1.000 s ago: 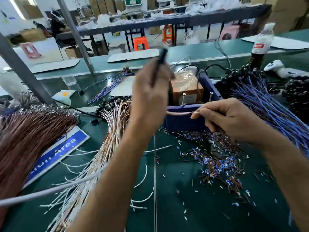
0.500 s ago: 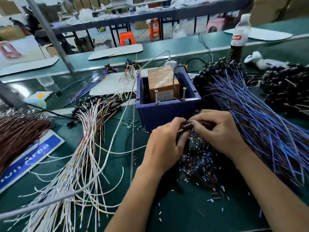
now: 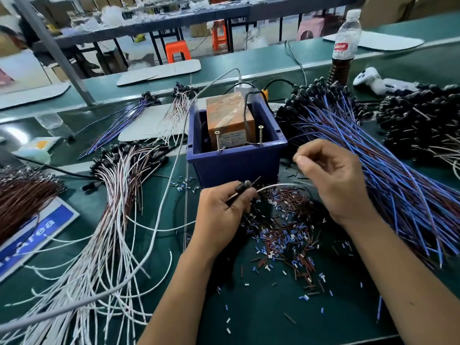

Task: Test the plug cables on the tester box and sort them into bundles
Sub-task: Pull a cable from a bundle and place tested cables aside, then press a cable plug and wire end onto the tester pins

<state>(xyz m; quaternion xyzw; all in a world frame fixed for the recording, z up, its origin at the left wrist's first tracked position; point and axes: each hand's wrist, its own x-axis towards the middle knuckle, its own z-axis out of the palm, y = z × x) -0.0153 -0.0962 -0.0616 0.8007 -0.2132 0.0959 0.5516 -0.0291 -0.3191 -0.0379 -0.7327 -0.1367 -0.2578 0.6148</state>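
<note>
With sorted bundles flanking the tester box (image 3: 236,143), many blue-wired cables (image 3: 398,175) look untested; our left hand (image 3: 219,215) grips one plug cable (image 3: 245,187) before it, right hand (image 3: 331,175) pinching something unclear.

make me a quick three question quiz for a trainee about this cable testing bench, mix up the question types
1. True or false: the left hand holds a black plug.
2. Which cable pile lies right of the blue bin? A) white and pink B) blue and dark red C) green
3. Fill in: two ____ stand upright on the bin's front rim.

Key: 1 true; 2 B, the blue and dark red cables; 3 screws.
</note>
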